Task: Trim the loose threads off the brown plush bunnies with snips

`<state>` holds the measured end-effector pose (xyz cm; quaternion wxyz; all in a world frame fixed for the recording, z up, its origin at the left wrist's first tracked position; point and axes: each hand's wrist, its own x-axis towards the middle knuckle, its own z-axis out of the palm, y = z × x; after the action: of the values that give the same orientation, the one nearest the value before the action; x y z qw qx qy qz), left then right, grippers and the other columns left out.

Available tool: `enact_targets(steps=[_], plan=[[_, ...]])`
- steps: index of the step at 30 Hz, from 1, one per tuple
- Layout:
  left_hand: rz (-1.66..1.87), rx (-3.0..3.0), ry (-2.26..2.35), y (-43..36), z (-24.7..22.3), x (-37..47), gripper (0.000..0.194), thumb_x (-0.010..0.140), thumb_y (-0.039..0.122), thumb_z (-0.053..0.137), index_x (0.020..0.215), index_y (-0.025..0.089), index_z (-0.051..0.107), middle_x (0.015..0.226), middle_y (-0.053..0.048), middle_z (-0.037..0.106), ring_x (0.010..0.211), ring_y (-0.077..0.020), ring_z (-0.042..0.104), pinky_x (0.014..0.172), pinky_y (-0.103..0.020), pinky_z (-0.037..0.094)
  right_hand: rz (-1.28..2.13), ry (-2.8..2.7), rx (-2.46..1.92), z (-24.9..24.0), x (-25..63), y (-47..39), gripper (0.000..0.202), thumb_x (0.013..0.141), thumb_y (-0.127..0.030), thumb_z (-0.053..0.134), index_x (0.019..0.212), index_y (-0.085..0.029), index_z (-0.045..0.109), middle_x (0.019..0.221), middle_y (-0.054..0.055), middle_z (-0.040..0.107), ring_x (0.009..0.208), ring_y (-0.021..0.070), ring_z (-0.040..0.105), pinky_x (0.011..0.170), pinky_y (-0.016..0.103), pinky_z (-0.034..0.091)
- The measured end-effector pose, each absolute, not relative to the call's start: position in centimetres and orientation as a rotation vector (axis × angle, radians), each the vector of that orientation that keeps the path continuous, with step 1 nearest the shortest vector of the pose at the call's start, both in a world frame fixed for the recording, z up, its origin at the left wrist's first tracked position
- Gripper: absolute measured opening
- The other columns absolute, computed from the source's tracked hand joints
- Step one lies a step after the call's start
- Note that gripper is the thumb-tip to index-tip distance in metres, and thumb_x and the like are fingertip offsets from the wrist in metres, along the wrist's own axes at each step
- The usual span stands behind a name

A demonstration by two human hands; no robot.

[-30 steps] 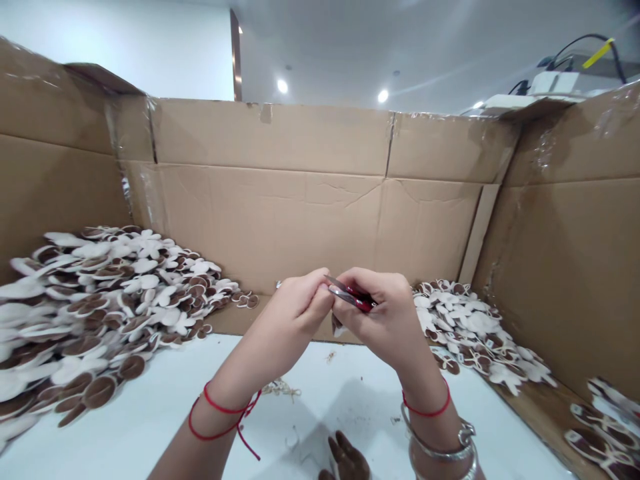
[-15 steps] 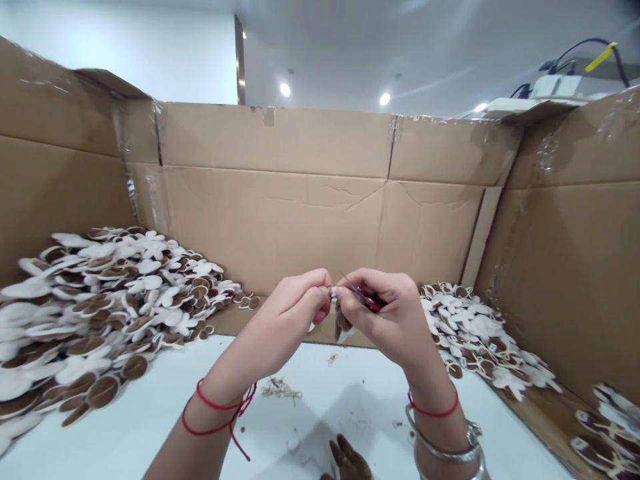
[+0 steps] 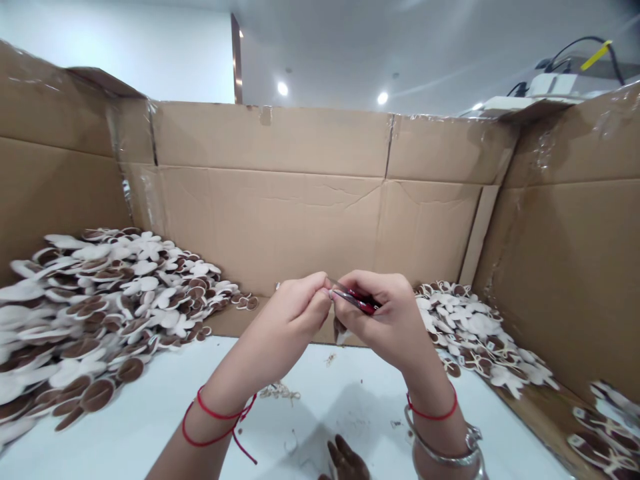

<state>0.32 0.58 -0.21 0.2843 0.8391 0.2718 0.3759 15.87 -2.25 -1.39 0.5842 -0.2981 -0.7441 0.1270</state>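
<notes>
In the middle of the head view my right hand [image 3: 380, 313] is closed around small red-handled scissors [image 3: 364, 304], whose thin blades point left and stand apart. A brown and white fabric piece [image 3: 340, 331] hangs under its fingers, mostly covered. My left hand [image 3: 300, 313] pinches against the blade tips; its fingers hide what they hold. On the white table below lie a brown, eared fabric piece [image 3: 349, 460] at the bottom edge and a tangle of cream cord scraps [image 3: 279, 392].
A big pile of brown-and-white fabric shapes [image 3: 100, 313] fills the left side. On the right is a smaller pile [image 3: 470, 327], some pieces with cord bows. More pieces [image 3: 600, 437] lie at far right. Cardboard walls [image 3: 280, 220] stand around the white table [image 3: 200, 393].
The scissors' blades have moved left to my left fingertips and now show spread. The small white bit between my hands is now mostly hidden. The view has shifted slightly.
</notes>
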Motion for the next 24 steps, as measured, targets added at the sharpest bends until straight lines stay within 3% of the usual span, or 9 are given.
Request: enact_targets(steps=[7, 15, 24], plan=[[1.006, 2.271, 0.697, 0.47, -0.05, 0.64, 0.030, 0.094, 0.035, 0.036, 0.069, 0.019, 0.042, 0.070, 0.003, 0.047, 0.065, -0.0134, 0.044, 0.059, -0.027, 0.034, 0.252, -1.739, -0.728, -1.33, 15.97, -2.41, 0.011, 0.072, -0.007, 0.055, 0.067, -0.015, 0.061, 0.051, -0.001, 0.061, 0.044, 0.0098, 0.051, 0.044, 0.018, 0.039], [1.040, 2.215, 0.741, 0.03, -0.02, 0.12, 0.027, 0.092, 0.022, 0.035, 0.065, 0.020, 0.037, 0.064, 0.005, 0.037, 0.062, -0.0126, 0.037, 0.058, -0.027, 0.030, 0.354, -1.716, -0.675, -1.33, 16.14, -2.66, 0.017, 0.072, -0.002, 0.056, 0.070, -0.016, 0.064, 0.054, -0.003, 0.065, 0.044, 0.0102, 0.057, 0.044, 0.018, 0.043], [1.045, 2.273, 0.668, -0.01, -0.02, 0.46, 0.032, 0.098, 0.030, 0.033, 0.069, 0.019, 0.039, 0.068, 0.005, 0.043, 0.065, -0.0120, 0.041, 0.062, -0.026, 0.033, 0.299, -1.732, -0.681, -1.30, 16.17, -2.62, 0.019, 0.071, 0.001, 0.055, 0.070, -0.017, 0.063, 0.053, -0.004, 0.065, 0.044, 0.0089, 0.057, 0.045, 0.016, 0.042]])
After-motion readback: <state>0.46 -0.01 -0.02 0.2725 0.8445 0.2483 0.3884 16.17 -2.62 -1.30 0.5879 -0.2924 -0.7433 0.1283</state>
